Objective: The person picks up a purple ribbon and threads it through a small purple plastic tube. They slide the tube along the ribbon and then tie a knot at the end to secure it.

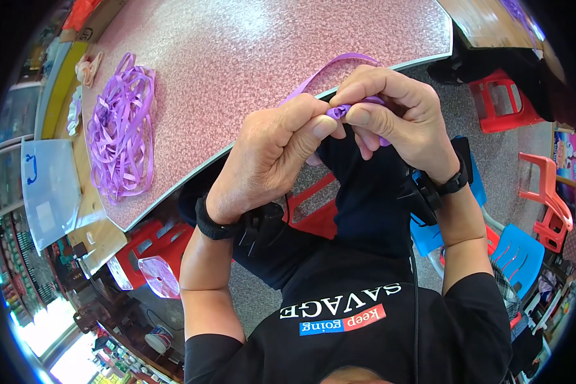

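Observation:
A purple ribbon [340, 111] is pinched between my two hands, just past the near edge of the pink table. Its held part is rolled or folded into a small coil at the fingertips. My left hand [272, 144] grips this coil from the left with thumb and forefinger. From the right, my right hand [403, 115] closes thumb and fingers on the same ribbon. One length of it arcs behind the hands over the table's edge, and a bit shows under the right fingers. A loose heap of purple ribbon [121, 131] lies at the table's left side.
The pink speckled table [237, 83] has a pale rim. Left of it are a wooden surface and a clear plastic folder [48, 185]. Red stools [502, 105] stand to the right, near a blue chair [518, 256]. More red stools [153, 249] are below the table's left corner.

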The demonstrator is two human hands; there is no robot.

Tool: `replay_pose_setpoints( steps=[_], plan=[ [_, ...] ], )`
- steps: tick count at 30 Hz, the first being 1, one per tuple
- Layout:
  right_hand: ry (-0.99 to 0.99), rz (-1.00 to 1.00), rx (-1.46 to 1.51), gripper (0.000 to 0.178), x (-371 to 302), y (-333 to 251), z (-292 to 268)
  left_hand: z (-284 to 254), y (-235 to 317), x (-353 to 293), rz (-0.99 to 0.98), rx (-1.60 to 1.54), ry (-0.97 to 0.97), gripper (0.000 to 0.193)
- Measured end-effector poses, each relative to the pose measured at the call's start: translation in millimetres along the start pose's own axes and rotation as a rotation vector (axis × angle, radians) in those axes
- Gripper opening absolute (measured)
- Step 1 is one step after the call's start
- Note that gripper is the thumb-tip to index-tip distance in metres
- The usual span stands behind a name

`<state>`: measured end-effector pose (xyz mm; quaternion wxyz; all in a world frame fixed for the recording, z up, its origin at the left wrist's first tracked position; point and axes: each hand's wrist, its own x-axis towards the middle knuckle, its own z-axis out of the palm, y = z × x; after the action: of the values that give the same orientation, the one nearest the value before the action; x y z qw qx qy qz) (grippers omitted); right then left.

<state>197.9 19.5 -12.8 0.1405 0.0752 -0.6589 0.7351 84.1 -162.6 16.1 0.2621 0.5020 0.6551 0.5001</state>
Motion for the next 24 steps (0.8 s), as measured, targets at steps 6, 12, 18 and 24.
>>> replay_pose_setpoints(
  steps=[6,12,18,24],
  plan=[
    [0.133,0.010,-0.112,0.014,1.9,-12.4,6.8,5.8,0.2,3.5,0.000,0.040,0.089,0.019],
    [0.180,0.224,-0.138,0.015,-2.3,-31.1,-24.5,4.7,5.8,10.1,-0.113,-0.106,0.246,0.020],
    [0.105,0.196,0.071,0.020,-0.5,-64.2,-21.4,5.8,33.0,49.6,0.091,-0.411,0.186,0.029],
    [0.104,0.120,0.227,0.018,0.1,-65.7,-29.4,17.3,38.1,81.4,0.130,-0.604,0.106,0.031]
  ],
)
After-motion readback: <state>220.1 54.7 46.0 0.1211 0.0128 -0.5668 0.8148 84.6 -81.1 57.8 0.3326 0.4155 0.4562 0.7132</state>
